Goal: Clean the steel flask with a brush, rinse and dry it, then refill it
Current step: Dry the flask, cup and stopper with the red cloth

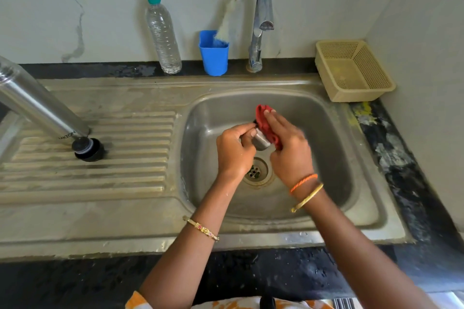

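The steel flask (37,105) stands upside down and tilted on the drainboard at the left, its black neck (88,149) on the ribs. Over the sink basin (331,158), my left hand (234,155) grips a small steel cap (261,142). My right hand (288,148) holds a red cloth (263,118) against the cap, fingers laid over the cloth. A bottle brush (227,22) with a blue handle stands in a blue cup (213,57) behind the sink.
A capped clear water bottle (163,35) stands left of the blue cup. The steel tap (261,27) is shut off, with no water running. A beige plastic basket (351,70) sits at the back right corner. The drain (256,172) lies below my hands.
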Demonstrator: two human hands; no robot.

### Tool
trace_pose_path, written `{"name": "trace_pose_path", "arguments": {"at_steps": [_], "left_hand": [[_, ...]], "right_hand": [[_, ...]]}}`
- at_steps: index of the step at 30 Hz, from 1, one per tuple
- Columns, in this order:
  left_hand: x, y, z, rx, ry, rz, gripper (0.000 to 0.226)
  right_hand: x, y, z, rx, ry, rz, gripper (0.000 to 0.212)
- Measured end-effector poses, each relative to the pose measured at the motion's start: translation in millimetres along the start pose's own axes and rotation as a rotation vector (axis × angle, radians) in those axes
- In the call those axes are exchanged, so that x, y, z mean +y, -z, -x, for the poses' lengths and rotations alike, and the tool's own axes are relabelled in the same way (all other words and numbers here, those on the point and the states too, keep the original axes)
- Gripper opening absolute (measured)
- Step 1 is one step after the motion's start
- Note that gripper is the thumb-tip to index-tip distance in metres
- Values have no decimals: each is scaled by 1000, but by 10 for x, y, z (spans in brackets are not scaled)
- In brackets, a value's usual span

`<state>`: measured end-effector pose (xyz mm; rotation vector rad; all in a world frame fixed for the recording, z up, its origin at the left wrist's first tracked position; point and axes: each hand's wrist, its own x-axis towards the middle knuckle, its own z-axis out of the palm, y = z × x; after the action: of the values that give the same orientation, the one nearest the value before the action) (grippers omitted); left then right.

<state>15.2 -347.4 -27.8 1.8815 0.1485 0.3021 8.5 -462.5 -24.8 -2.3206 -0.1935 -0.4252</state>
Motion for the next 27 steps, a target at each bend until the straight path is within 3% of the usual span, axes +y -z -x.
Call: {"name": "trace_pose_path", "arguments": {"at_steps": [2, 5, 9, 13, 20, 24, 27], "left_hand": [[-14, 31, 12, -6, 26, 61, 20], [20, 75, 31, -1, 65, 236, 23], [67, 42, -4, 113, 160, 479, 32], [-99, -13, -39, 135, -12, 225, 19], [-286, 77, 29, 190, -195, 2, 23], [-316, 206, 57, 176, -366, -242, 33], [-385, 348, 121, 184, -390, -506, 32]], "right_hand": [[113, 155, -273, -195, -140, -37, 65], [306, 329, -507, -483, -316, -339, 63], [367, 385, -399, -611, -376, -573, 46], [342, 259, -242, -665, -493, -794, 48], [376, 346, -184, -564, -673, -782, 54], [385, 219, -135, -326, -923, -875, 57], [308, 81, -129, -230, -1054, -844, 50]]}}
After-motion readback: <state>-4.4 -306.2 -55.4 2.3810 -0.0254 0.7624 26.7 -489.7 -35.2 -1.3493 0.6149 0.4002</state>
